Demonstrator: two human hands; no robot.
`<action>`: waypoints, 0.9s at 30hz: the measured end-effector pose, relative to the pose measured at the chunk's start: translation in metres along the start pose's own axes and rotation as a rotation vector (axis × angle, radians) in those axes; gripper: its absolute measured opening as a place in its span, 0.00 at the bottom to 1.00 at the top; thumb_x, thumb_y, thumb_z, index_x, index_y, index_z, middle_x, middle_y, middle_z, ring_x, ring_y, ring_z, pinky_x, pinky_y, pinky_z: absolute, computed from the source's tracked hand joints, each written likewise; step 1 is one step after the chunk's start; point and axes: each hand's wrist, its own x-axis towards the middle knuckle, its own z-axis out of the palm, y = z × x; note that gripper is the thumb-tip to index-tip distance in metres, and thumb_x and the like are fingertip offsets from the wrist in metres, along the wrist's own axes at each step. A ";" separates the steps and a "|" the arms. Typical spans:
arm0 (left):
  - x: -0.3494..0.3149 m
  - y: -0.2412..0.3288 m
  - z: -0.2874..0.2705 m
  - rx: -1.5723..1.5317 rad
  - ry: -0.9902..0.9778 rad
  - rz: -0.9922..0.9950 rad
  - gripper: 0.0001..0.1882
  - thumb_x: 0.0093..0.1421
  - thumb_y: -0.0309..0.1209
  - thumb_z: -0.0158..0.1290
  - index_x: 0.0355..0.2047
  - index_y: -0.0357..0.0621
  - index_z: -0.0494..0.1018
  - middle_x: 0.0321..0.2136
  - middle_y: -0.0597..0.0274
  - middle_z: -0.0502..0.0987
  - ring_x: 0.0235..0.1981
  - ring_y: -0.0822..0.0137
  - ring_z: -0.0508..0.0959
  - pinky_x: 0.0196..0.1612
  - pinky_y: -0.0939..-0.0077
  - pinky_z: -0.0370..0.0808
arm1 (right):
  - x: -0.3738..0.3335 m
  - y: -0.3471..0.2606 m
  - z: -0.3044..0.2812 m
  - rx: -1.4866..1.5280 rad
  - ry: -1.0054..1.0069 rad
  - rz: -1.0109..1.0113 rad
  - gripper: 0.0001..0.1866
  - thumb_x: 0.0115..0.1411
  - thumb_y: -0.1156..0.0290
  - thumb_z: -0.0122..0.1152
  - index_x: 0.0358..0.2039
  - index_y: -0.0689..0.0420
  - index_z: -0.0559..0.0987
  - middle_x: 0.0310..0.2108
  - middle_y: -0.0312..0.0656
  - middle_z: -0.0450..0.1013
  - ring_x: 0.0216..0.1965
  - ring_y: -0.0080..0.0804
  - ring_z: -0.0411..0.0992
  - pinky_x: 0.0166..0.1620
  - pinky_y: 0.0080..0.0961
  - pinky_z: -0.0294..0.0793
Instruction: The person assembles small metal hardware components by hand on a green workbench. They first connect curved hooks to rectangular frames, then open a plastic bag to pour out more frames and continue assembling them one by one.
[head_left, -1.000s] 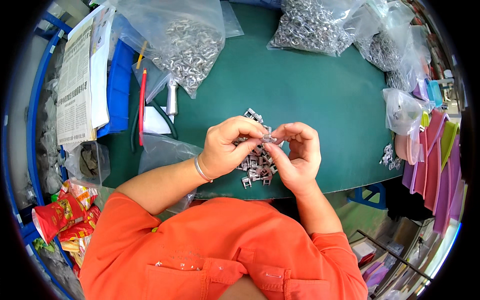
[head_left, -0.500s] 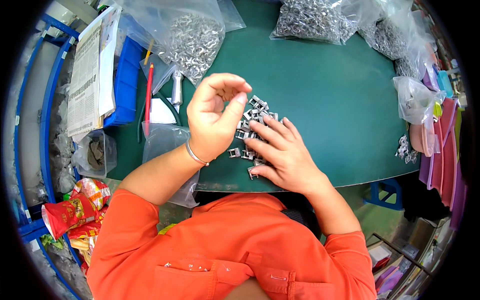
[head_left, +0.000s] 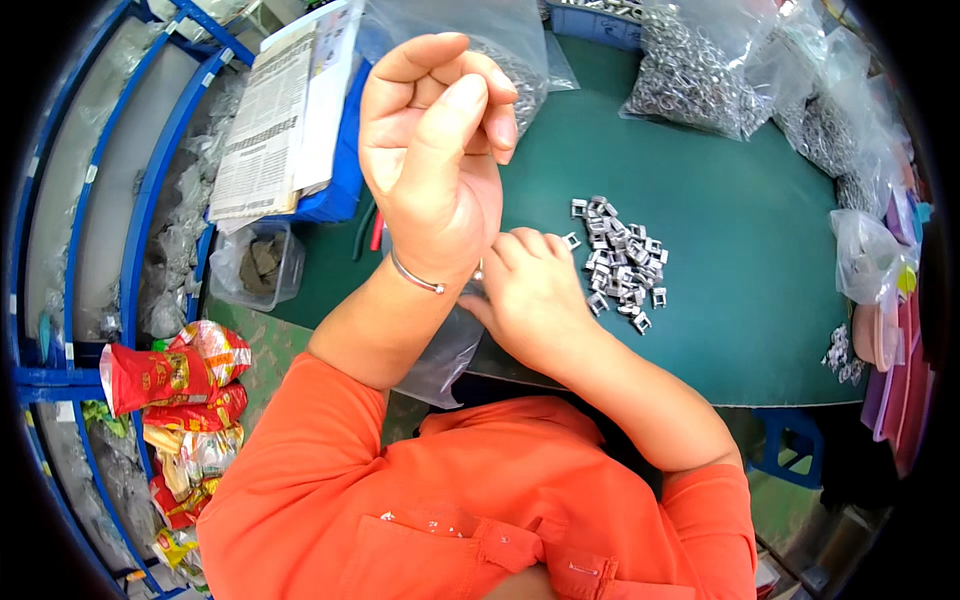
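My left hand (head_left: 435, 150) is raised over the table, thumb bent across loosely curled fingers; the inside of the curl is hidden. A silver bangle (head_left: 415, 276) circles that wrist. Just below it, my right hand (head_left: 538, 290) is closed, its fingers bent beside the left wrist. A small shiny bit (head_left: 478, 271) shows there by the right thumb; whether the hand grips it or it belongs to the bangle, I cannot tell. To the right of my right hand lies a loose pile of small silver buckle-like metal parts (head_left: 622, 262) on the green table (head_left: 740, 300).
Clear bags of metal pieces (head_left: 695, 75) line the far edge. At left are a blue bin topped with newspaper (head_left: 265, 130), a clear plastic tub (head_left: 262, 268) and blue shelving (head_left: 140, 200). A smaller heap of parts (head_left: 843, 358) sits at the right edge, near pink and purple sheets (head_left: 890, 370).
My right hand has left the pile and moved left to beside my left wrist, its fingers now bent. My left hand has risen, still curled. The whole view has shifted.
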 end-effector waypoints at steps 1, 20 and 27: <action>0.002 0.005 -0.003 0.026 -0.027 0.008 0.14 0.63 0.24 0.44 0.49 0.41 0.70 0.32 0.56 0.73 0.25 0.72 0.68 0.26 0.80 0.66 | 0.002 0.003 0.017 -0.099 -0.022 -0.021 0.13 0.45 0.67 0.68 0.30 0.57 0.75 0.29 0.40 0.70 0.37 0.39 0.68 0.42 0.36 0.64; -0.061 0.063 -0.046 0.934 -1.100 -0.190 0.16 0.46 0.35 0.67 0.21 0.44 0.69 0.22 0.63 0.74 0.21 0.60 0.73 0.28 0.68 0.71 | -0.067 0.015 -0.072 0.460 -0.133 -0.296 0.11 0.46 0.76 0.64 0.32 0.53 0.76 0.30 0.32 0.75 0.35 0.34 0.73 0.47 0.36 0.67; -0.065 0.056 -0.004 0.969 -1.209 0.224 0.12 0.43 0.30 0.61 0.28 0.42 0.73 0.19 0.66 0.65 0.21 0.65 0.71 0.18 0.74 0.66 | -0.085 0.064 -0.095 0.010 -0.017 0.074 0.17 0.55 0.73 0.61 0.47 0.56 0.76 0.52 0.46 0.70 0.55 0.47 0.67 0.56 0.39 0.64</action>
